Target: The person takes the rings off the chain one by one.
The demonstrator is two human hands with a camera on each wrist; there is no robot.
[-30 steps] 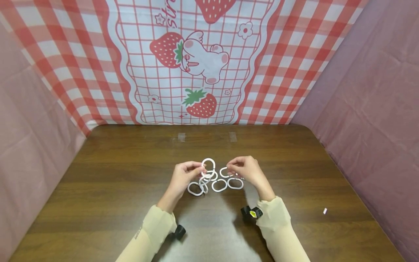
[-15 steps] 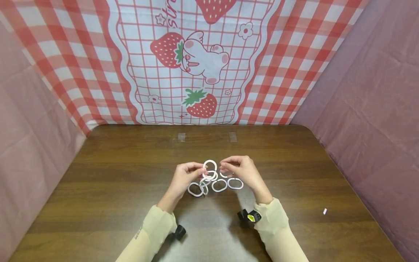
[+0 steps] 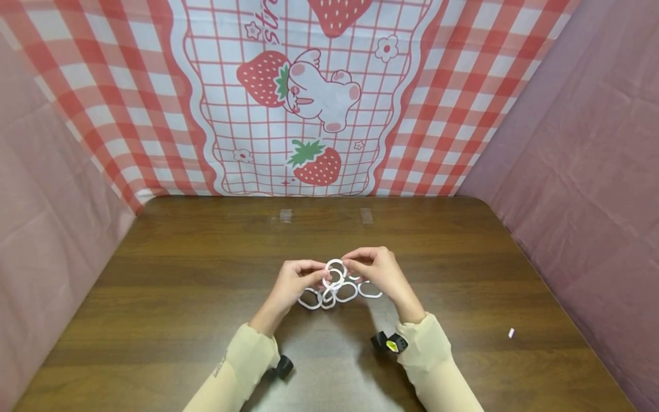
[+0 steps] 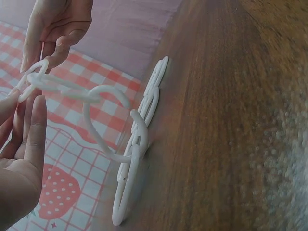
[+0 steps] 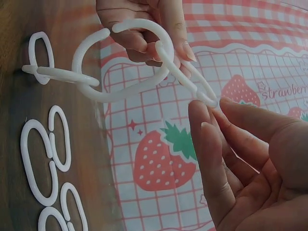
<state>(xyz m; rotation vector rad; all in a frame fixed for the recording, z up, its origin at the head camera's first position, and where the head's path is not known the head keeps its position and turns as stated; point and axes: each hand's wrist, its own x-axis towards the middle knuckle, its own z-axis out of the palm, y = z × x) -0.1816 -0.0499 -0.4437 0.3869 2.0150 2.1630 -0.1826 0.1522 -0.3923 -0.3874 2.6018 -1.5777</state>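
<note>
Above the table, both hands work on one white oval curtain ring (image 3: 336,261), the top of a linked chain. My left hand (image 3: 288,289) pinches its left side between thumb and fingers. From the other side, my right hand (image 3: 380,272) pinches the ring's end with its fingertips, clear in the right wrist view. A second curtain ring (image 5: 120,95), with a gap in it, hangs from the top one. Through that passes a third ring (image 5: 67,75), which links to a fourth ring (image 5: 32,53) down on the wood.
Several loose white rings (image 5: 25,149) lie flat on the brown table (image 3: 170,320), close below the hands. A small white piece (image 3: 511,332) sits to the right. Tape strips (image 3: 285,216) stick near the back edge, before a strawberry-patterned cloth (image 3: 319,166).
My right hand has moved left, up to the ring held by my left hand, and now pinches it too. The held ring and its chain have shifted slightly right and down.
</note>
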